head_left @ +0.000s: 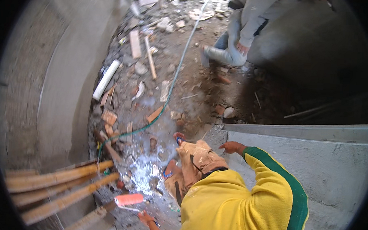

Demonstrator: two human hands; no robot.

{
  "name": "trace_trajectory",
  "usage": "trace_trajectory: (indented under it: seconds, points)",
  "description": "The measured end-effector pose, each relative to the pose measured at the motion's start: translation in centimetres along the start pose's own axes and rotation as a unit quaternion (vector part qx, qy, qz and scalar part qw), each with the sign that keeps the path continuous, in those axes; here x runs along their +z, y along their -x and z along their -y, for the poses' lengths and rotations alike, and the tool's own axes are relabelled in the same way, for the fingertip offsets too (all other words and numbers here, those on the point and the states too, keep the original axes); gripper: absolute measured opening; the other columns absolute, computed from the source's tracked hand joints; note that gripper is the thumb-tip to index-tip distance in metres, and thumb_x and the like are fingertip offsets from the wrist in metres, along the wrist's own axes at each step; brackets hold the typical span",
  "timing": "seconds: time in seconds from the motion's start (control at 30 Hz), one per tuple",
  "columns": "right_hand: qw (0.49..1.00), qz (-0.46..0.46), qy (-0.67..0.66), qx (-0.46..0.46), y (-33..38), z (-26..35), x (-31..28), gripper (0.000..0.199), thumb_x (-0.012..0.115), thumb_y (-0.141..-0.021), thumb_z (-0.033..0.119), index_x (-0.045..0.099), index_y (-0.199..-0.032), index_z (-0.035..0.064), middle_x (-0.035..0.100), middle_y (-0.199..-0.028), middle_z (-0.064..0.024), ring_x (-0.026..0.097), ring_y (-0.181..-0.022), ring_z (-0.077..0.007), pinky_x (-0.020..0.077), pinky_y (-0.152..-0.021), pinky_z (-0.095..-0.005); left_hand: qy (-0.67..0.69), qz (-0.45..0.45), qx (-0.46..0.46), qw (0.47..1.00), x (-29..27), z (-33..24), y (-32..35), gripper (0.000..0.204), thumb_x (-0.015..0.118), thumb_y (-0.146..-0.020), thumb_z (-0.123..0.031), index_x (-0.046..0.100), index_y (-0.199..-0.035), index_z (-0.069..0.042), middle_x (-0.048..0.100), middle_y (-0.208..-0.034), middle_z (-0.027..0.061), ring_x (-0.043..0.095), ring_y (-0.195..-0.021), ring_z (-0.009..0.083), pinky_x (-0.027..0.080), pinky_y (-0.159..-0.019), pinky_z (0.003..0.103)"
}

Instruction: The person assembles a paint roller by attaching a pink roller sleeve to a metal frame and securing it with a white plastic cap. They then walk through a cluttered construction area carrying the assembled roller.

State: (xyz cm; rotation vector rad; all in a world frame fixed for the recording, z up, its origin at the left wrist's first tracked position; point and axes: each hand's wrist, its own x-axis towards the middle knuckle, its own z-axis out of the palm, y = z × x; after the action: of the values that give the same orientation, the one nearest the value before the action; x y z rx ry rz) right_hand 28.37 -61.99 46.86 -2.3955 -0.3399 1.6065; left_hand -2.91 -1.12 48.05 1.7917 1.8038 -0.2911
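My left hand [146, 218] is closed round the handle of a paint roller at the lower left. The roller's orange-pink sleeve [129, 199] is held above the rubble-strewn ground, near the bamboo poles. My right hand [231, 147] reaches out at the near end of the grey plastered low wall [297, 161]. Its index finger is stretched out and nothing shows in it; whether it touches the wall edge I cannot tell. My arms are in yellow sleeves, the right one with a green stripe.
A green hose [178, 69] runs along the ground among broken bricks, wood strips and a white tube [106, 79]. Several bamboo poles [62, 179] lie at the lower left, by a plastered wall [71, 69]. Another person [232, 39] is at the upper right. Whitish liquid [144, 175] covers the ground near my feet.
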Motion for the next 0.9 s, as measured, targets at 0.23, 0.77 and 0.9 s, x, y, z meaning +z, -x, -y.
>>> trace_trajectory:
  seconds: [0.23,0.77,0.9]
  points:
    - [0.951,-0.266,-0.155,0.018,0.4,-3.0,-2.8,0.048,0.057,-0.075,0.011,0.059,-0.123,0.0128,0.065,-0.104,-0.0199,0.062,-0.097,-0.0369,0.0493,-0.085,-0.0447,-0.229,-0.096,0.089,0.964,2.2,-7.4,3.7,0.044,0.070,-0.080,-0.033,0.055,-0.108,-0.002,0.066,-0.095,0.0159,0.066,-0.079,0.0329,0.055,-0.062,0.047]
    - [0.829,-0.225,-0.483,0.167,-1.2,0.0,-10.0,0.034,0.065,-0.083,0.019,0.061,-0.110,-0.0011,0.065,-0.081,-0.0132,0.063,-0.068,-0.0192,0.0500,-0.060,-0.0338,-0.317,0.087,0.169,0.929,6.5,-41.5,5.4,0.042,0.072,-0.077,-0.037,0.069,-0.092,0.002,0.068,-0.076,0.0138,0.064,-0.054,0.0287,0.053,-0.056,0.044]
    - [0.808,-0.304,-0.470,0.184,-4.4,-2.8,-13.1,0.032,0.066,-0.082,0.019,0.060,-0.107,-0.0010,0.065,-0.078,-0.0083,0.061,-0.061,-0.0159,0.0492,-0.055,-0.0329,-0.397,0.289,0.067,0.869,11.3,-49.4,-5.8,0.036,0.065,-0.085,-0.039,0.069,-0.089,-0.003,0.067,-0.074,0.0098,0.059,-0.051,0.0239,0.050,-0.052,0.043]
